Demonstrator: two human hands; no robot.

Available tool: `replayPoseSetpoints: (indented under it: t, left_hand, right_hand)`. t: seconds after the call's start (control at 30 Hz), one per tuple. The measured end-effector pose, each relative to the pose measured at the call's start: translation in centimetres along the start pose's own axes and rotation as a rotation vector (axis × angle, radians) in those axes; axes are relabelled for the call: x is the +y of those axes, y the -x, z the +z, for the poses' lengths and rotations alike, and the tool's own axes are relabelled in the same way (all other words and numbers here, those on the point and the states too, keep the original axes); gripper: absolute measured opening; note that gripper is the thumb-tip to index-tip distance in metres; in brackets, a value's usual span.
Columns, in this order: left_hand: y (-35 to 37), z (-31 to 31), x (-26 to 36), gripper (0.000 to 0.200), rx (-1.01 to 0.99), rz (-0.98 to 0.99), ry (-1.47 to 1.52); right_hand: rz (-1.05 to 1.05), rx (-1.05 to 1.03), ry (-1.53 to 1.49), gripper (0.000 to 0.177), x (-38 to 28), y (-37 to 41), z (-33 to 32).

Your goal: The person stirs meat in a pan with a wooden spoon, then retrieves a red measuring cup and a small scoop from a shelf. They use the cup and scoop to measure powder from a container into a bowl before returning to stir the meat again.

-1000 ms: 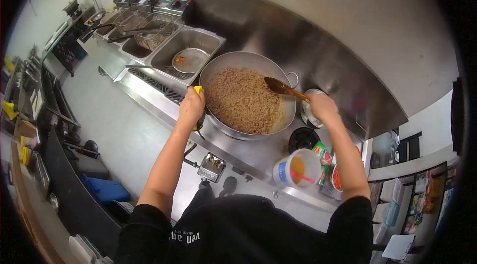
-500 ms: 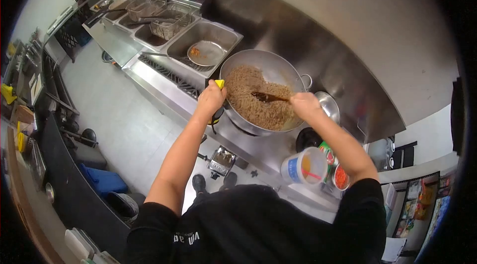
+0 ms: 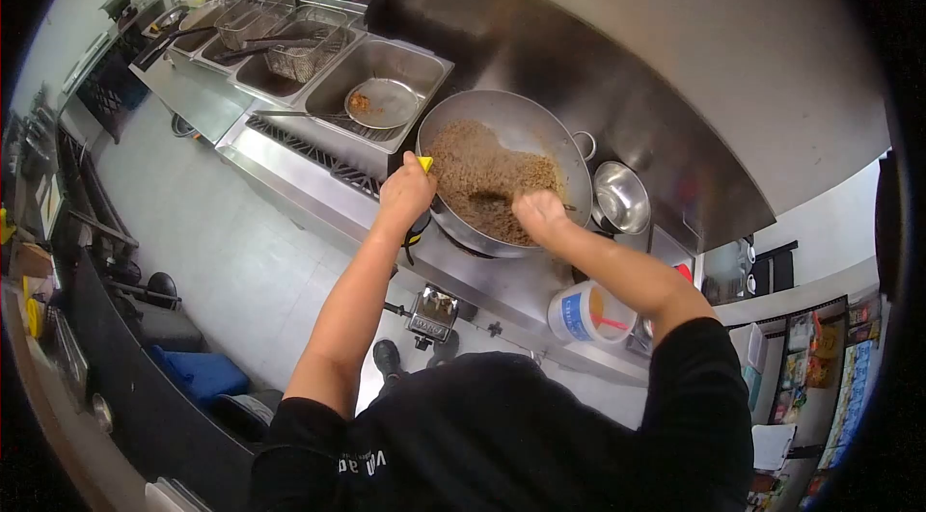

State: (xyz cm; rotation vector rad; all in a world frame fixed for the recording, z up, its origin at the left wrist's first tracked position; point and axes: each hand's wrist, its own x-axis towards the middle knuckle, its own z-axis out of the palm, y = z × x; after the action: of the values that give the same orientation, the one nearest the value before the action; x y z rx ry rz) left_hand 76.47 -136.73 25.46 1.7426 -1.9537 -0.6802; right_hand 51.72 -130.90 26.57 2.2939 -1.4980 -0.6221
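- Far left, some wire fryer baskets [image 3: 307,40] sit over their wells, and beside them a metal tub [image 3: 431,68] has a shallow strainer [image 3: 383,103] in it, holding orangey-brown bits.
- Next is the left hand [image 3: 408,194], at the near-left edge of the big pan. Forearm comes straight up from the body, fist closed on something with a yellow end [image 3: 424,163]. Can't tell if that's the pan's handle or a separate thing.
- Middle: the wide pan [image 3: 545,121], with all the crumbly brown food [image 3: 463,144] inside. Progress-wise, it's already broken up into small loose bits, no big lumps I can spot. Colour looks patchy though, and it's heaped unevenly with bare metal on the far side, so I'd call it partly mixed at best.
- Right hand [image 3: 540,215] is low over the food, arm angled in from the right, elbow bent out. Fingers are wrapped tight round a spoon [image 3: 571,208]; the working end is mostly lost in the dark patch of food.
- Near right, a plastic tub [image 3: 577,316] with something red in it.
- Further back, a shiny metal bowl [image 3: 622,196] beside the pan.
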Motion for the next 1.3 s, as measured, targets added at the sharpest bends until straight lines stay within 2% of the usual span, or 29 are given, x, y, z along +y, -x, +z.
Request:
replayPoseSetpoints:
  t: [0.03,0.17,0.23,0.3,0.47,0.53,0.57,0.63,0.7,0.83,0.93,1.0,1.03,1.1,1.23,1.3]
  left_hand:
    - [-0.1,-0.2,0.0,0.044,-0.004,0.005,-0.004]
    - [0.2,-0.2,0.1,0.044,-0.003,-0.005,-0.012]
    - [0.3,-0.3,0.3,0.043,0.020,0.000,-0.009]
    - [0.2,-0.5,0.5,0.042,0.027,0.000,-0.008]
    - [0.1,-0.5,0.5,0.041,-0.009,-0.010,-0.027]
    - [0.0,-0.4,0.4,0.041,-0.002,0.006,-0.019]
    - [-0.1,-0.3,0.3,0.041,0.003,0.015,-0.013]
    - [-0.1,-0.5,0.2,0.041,-0.004,0.023,-0.026]
    - [-0.1,-0.4,0.0,0.041,-0.016,0.032,-0.040]
    - [-0.7,-0.1,-0.5,0.042,-0.030,0.037,-0.070]
    - [-0.4,0.0,-0.4,0.042,-0.032,0.037,-0.084]
    - [0.0,-0.3,0.1,0.038,0.020,0.043,-0.091]
    - [0.1,-0.1,0.2,0.038,0.016,0.038,-0.088]
    - [0.2,0.1,0.3,0.037,0.079,0.015,-0.095]
    - [0.1,0.5,0.3,0.037,0.109,0.002,-0.062]
    - [0.2,0.5,0.0,0.036,0.136,0.030,-0.068]
  right_hand:
    - [0.040,0.074,0.158,0.016,0.2,-1.8,1.3]
    - [0.128,-0.027,0.018,0.016,2.4,-5.4,2.3]
    - [-0.048,-0.052,-0.025,0.015,3.4,-4.5,0.9]
    - [-0.053,-0.017,0.027,0.015,2.6,-3.0,1.7]
    - [-0.143,-0.103,-0.120,0.015,2.0,4.9,-2.3]
    - [-0.158,-0.282,-0.053,0.017,2.7,6.2,-2.4]
    - [-0.164,-0.281,-0.051,0.017,3.2,5.9,-1.8]
    - [-0.009,-0.254,-0.124,0.016,4.0,4.4,0.5]
    - [-0.035,-0.241,-0.080,0.015,4.5,1.7,3.1]
    - [0.090,0.022,0.196,0.018,5.7,-4.9,7.0]
    - [0.116,0.107,0.182,0.021,9.1,-6.5,7.3]
    - [0.072,-0.051,0.076,0.018,11.2,-6.0,7.1]
    - [0.067,-0.055,0.077,0.018,11.5,-5.1,6.4]
    - [-0.015,-0.179,-0.120,0.018,11.4,-2.5,5.0]
    - [0.136,-0.302,-0.193,0.020,8.6,2.0,0.7]
    - [0.027,-0.402,-0.227,0.021,8.0,3.5,-1.6]
